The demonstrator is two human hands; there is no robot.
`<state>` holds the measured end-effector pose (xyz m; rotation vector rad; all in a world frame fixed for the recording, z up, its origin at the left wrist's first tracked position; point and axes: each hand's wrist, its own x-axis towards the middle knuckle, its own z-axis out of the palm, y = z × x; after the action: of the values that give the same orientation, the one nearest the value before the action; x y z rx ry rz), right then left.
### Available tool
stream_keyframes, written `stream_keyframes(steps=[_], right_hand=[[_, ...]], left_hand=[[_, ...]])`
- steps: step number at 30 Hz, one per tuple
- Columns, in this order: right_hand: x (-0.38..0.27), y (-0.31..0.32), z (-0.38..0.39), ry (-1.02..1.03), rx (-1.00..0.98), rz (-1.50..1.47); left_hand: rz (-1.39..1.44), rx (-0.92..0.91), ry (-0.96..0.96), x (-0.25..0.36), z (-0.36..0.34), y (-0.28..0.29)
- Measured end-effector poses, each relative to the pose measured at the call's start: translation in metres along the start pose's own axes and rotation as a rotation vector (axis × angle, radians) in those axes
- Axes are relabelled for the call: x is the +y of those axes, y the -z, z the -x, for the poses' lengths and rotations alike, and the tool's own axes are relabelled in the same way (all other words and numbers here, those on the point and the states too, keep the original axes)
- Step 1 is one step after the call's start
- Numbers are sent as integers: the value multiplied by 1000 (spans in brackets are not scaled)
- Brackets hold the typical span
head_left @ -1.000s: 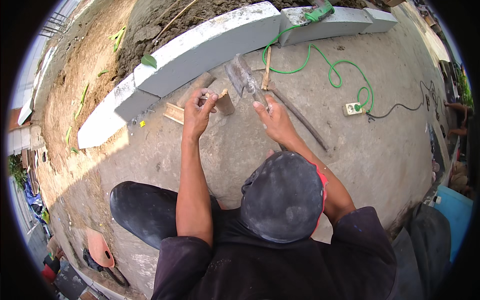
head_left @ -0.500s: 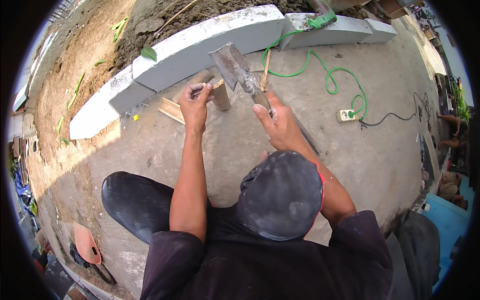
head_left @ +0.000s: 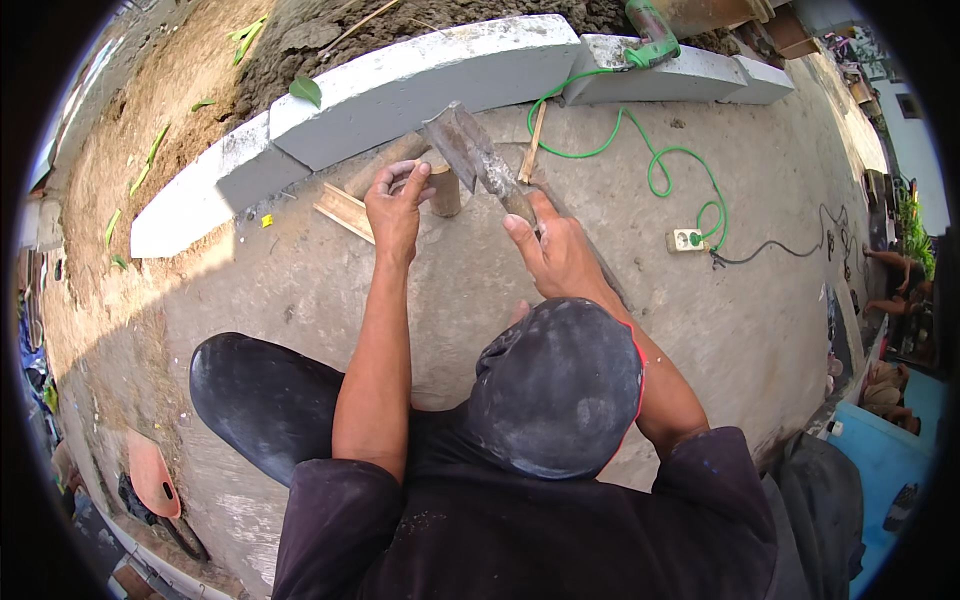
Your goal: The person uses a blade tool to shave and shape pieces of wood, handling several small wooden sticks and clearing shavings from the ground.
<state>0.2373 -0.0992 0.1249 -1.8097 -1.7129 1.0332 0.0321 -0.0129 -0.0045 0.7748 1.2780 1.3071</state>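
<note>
My right hand (head_left: 560, 250) is wrapped round the grip of a hatchet-like tool (head_left: 465, 145). Its broad, worn metal blade points up and to the left, above the concrete floor. Thumb and fingers of my left hand (head_left: 398, 205) are pinched together, and what lies between them is too small to make out. Just right of those fingertips a short wooden block (head_left: 446, 193) stands upright, close to the blade. Behind my left hand a round wooden piece (head_left: 385, 165) lies on the floor, along with split wood strips (head_left: 345, 212).
A curved row of white-grey kerb blocks (head_left: 430, 85) borders soil ahead. A green power tool (head_left: 652, 40) sits on it, its green cord running to a white socket box (head_left: 686, 240). A thin wood stick (head_left: 533, 145) lies near the kerb. At the right stands a blue container (head_left: 885, 465).
The blade has dropped slightly and sits closer to the upright block. My left hand stays pinched beside that block. The whole view has shifted a little.
</note>
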Motion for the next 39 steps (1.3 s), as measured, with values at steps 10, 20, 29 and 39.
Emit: stream_keyframes(steps=[10, 20, 29, 39], right_hand=[[5, -1, -3, 46, 43, -23], [-16, 23, -4, 453, 331, -372], [11, -7, -10, 49, 16, 71], [-33, 35, 8, 140, 165, -36]], left_hand=[[-73, 48, 86, -1, -3, 7], [-76, 101, 101, -4, -5, 6], [-145, 141, 126, -12, 0, 7], [-64, 520, -140, 63, -20, 47]])
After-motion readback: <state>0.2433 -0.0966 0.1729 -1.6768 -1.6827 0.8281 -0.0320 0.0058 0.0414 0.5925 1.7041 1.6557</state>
